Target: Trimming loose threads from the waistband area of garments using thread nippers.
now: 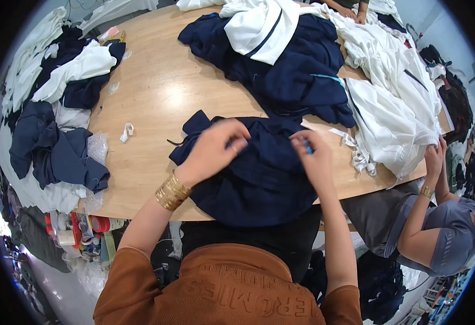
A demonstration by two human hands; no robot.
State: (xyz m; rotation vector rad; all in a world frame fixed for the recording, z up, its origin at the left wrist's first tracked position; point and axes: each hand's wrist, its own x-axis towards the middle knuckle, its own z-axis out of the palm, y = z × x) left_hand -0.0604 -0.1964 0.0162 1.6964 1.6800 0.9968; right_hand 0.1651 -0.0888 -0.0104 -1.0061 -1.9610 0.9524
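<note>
A dark navy garment (253,187) lies bunched on the table in front of me, its lower part hanging over the near edge. Above its left side is my left hand (218,149), slightly blurred, with fingers curved and a gap between them and the thumb; nothing shows in it. My right hand (316,157) hovers over the garment's right side, fingers closed around a small blue tool (307,147). Most of that tool is hidden by the fingers, so its exact kind is unclear. A thin black strip (174,143) sticks out at the garment's left.
Beyond lies a navy garment pile (280,70) with a white garment (261,30) on top. White garments (394,108) cover the right side, where a co-worker's hands (435,157) touch them. More clothes (59,141) and a small white strip (126,132) are on the left.
</note>
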